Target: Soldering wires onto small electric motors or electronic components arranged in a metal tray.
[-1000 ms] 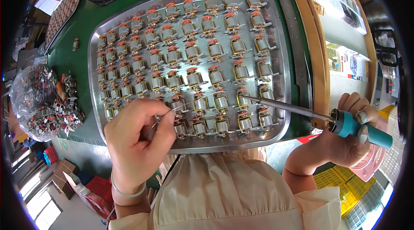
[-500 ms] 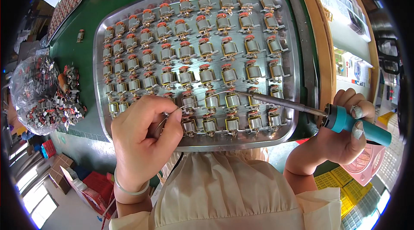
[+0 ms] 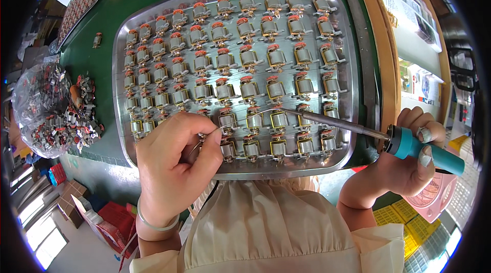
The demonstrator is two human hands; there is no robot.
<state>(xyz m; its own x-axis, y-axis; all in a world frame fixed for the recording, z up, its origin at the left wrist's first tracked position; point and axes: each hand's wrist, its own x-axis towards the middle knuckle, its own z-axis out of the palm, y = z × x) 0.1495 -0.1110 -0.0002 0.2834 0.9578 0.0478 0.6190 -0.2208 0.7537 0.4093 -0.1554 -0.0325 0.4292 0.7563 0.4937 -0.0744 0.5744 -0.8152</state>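
Note:
My right hand (image 3: 401, 173) is closed around the teal handle of a soldering iron (image 3: 434, 158). The iron's long metal shaft reaches left over a steel tray (image 3: 271, 172), and its tip is at the red top of a small coil component (image 3: 279, 119) in the second row from the near edge. Pinched between thumb and forefinger, my left hand (image 3: 176, 168) holds a thin solder wire (image 3: 240, 121), which arcs across to the iron's tip. Several rows of similar grey coils with red tops and metal frames stand in the tray. My left hand hides a few near-left ones.
Left of the tray, a clear plastic bag (image 3: 41, 101) and a loose pile of components (image 3: 66, 132) lie on the green table (image 3: 94, 71). One coil (image 3: 97, 40) lies alone. Another filled tray (image 3: 82, 7) is at far left. A wooden-edged shelf (image 3: 387, 58) borders the right.
The tray and its components sit slightly farther right in view. My left hand has moved a little right, nearer the iron's tip, with the wire. The iron has hardly moved.

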